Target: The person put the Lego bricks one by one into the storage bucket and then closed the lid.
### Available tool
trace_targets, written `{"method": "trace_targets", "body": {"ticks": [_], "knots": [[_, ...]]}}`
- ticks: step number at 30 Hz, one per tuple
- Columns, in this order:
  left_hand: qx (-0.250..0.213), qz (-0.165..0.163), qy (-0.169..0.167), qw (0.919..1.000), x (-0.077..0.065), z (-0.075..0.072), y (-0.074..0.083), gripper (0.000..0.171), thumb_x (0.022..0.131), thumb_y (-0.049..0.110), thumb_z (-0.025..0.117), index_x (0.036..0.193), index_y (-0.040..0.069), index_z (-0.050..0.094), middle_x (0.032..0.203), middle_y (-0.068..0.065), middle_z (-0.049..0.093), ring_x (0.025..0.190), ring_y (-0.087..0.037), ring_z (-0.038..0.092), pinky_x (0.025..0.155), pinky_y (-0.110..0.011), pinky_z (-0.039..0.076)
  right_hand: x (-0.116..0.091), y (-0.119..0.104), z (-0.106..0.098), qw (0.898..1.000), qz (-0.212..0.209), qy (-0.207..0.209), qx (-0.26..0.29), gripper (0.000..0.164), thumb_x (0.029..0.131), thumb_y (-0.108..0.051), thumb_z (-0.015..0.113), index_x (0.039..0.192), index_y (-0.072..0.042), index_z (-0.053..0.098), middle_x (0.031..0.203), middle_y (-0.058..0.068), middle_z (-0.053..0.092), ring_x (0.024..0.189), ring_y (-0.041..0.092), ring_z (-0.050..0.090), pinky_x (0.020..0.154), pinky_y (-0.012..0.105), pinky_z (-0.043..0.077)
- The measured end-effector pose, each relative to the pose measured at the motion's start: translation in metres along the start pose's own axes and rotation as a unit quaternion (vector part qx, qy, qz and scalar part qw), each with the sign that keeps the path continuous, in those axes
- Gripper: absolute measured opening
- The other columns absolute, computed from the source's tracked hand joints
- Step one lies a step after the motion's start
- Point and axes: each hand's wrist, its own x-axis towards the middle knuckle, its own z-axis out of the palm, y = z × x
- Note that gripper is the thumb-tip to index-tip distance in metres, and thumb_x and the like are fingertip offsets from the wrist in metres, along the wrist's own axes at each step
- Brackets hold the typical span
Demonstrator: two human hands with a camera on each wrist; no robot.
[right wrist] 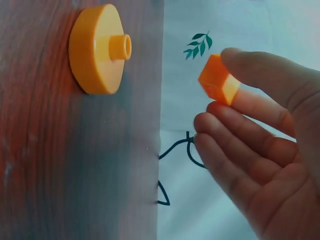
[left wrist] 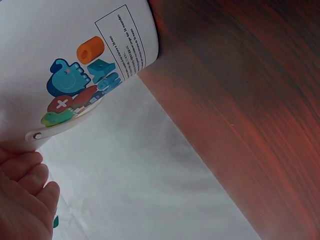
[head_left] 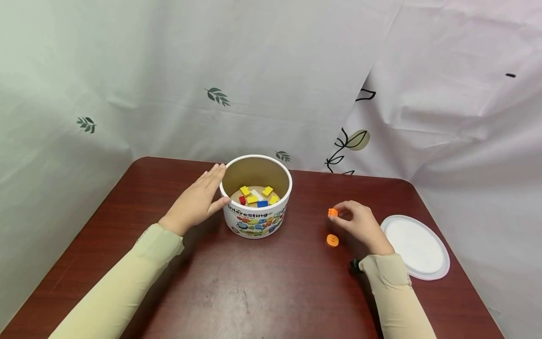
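Note:
A white round bucket [head_left: 256,223] with printed toys on its side stands on the table, several yellow, red, blue and white toy bricks [head_left: 252,199] lying on its bottom. My left hand [head_left: 195,200] rests against the bucket's left rim, fingers straight and thumb at the front. In the right wrist view, my right hand [right wrist: 260,130] pinches a small orange toy brick [right wrist: 218,80] between thumb and fingers, above the table. Nearer to me than that hand, an orange rounded toy piece [head_left: 332,240] with a peg lies on the table.
At the right side of the table lies a white round lid [head_left: 415,247], partly behind the right forearm. A small dark object [head_left: 354,266] shows beside the right sleeve. White cloth [head_left: 262,80] with leaf prints hangs behind the dark red table [head_left: 237,287].

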Motion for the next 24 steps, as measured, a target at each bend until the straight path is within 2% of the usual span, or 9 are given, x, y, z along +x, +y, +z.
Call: {"method": "trace_targets", "body": {"ticks": [6,14,21,24], "knots": [[-0.002,0.001,-0.001,1.0000,0.000,0.000,0.000,0.085,0.099,0.039,0.065,0.156,-0.008,0.025,0.163,-0.024,0.027,0.153,-0.037,0.021,0.125,-0.048,0.017,0.003,-0.007,0.004,0.998,-0.043,0.041,-0.015,0.021,0.085,-0.016,0.084,0.104,-0.010,0.076,0.096,0.001,0.071,0.087,0.018,0.066,0.079,0.039,0.057],[-0.004,-0.002,-0.003,1.0000,0.000,-0.002,0.001,0.084,0.099,0.039,0.064,0.156,-0.008,0.024,0.163,-0.023,0.026,0.153,-0.036,0.020,0.125,-0.049,0.017,0.011,-0.023,0.006,0.990,-0.106,0.097,-0.006,0.027,0.080,-0.013,0.087,0.105,-0.009,0.076,0.099,0.000,0.073,0.092,0.019,0.067,0.080,0.032,0.055],[-0.004,-0.002,-0.003,1.0000,0.000,-0.002,0.001,0.084,0.099,0.040,0.064,0.156,-0.008,0.024,0.163,-0.024,0.026,0.153,-0.036,0.020,0.126,-0.047,0.015,0.021,-0.039,0.007,0.984,-0.130,0.122,0.014,0.030,0.080,-0.013,0.088,0.108,-0.010,0.077,0.101,-0.002,0.073,0.093,0.015,0.066,0.082,0.021,0.051],[-0.003,0.000,-0.002,1.0000,0.000,-0.001,0.001,0.084,0.099,0.039,0.064,0.156,-0.008,0.024,0.163,-0.024,0.026,0.153,-0.036,0.020,0.125,-0.049,0.017,0.025,-0.046,0.007,0.983,-0.137,0.124,0.022,0.031,0.081,-0.014,0.087,0.109,-0.010,0.077,0.103,-0.001,0.073,0.095,0.015,0.066,0.083,0.021,0.051]]}}
